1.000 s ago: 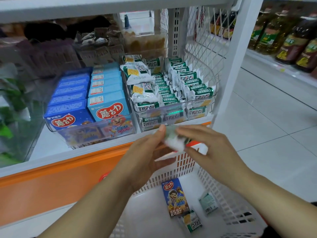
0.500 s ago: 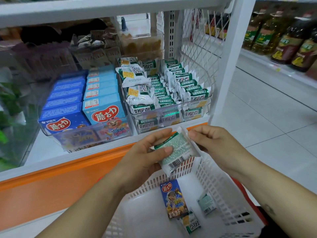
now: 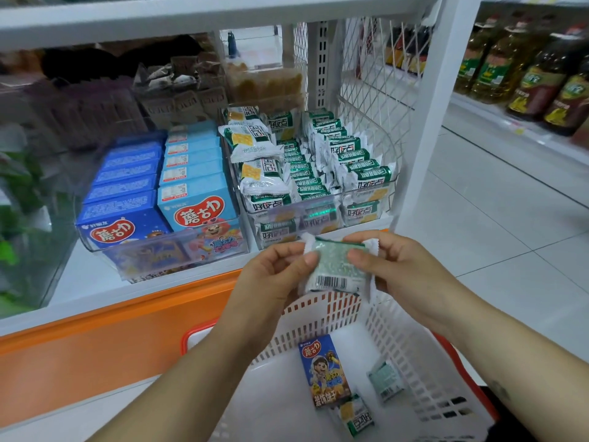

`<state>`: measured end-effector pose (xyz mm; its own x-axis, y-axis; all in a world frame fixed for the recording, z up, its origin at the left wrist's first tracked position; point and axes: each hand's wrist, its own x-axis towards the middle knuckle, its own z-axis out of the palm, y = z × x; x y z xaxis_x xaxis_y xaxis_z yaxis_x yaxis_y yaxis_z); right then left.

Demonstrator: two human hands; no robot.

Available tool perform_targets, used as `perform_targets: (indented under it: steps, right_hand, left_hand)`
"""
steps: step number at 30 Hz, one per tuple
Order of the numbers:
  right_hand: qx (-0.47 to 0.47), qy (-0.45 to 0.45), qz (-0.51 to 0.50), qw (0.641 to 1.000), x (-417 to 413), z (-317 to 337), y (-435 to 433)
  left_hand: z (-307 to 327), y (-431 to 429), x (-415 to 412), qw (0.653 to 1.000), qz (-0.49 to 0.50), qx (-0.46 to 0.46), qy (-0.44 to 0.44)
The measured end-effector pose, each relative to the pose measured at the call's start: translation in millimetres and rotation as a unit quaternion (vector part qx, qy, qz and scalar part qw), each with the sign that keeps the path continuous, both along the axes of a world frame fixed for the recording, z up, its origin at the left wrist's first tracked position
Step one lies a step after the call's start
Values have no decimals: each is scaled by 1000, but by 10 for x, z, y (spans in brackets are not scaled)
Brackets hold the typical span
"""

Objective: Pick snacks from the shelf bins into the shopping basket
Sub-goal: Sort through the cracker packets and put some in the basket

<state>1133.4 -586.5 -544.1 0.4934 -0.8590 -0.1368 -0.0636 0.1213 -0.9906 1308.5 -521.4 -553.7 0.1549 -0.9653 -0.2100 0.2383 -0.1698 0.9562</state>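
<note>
One pinched packet (image 3: pixel 335 270), left hand (image 3: pixel 271 282), right hand (image 3: pixel 404 275), seemingly overlapping basket (image 3: pixel 414 355)

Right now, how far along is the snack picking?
Done: a blue box, a face-down packet and a face-up packet lie in the basket. In hand: left hand and right hand pinch a third packet above it, barcode up. Left: dropping it in; the shelf bin holds plenty more.

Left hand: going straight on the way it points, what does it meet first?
Likely the front wall of the clear bin of green cracker packets; the left hand, pinching a packet with the right hand, points up at it. Depth unclear.
</note>
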Motion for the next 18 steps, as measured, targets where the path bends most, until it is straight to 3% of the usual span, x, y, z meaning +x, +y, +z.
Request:
perform_targets:
  steps: [9,18]
  right_hand:
    - [59,-60,6,996,-62,-104,-94]
    - [144,-137,27,980,-38,-90,-96]
  left_hand:
    - [94,22,98,997,-51,-1,-54]
    - [127,17,147,997,-72,10,-1]
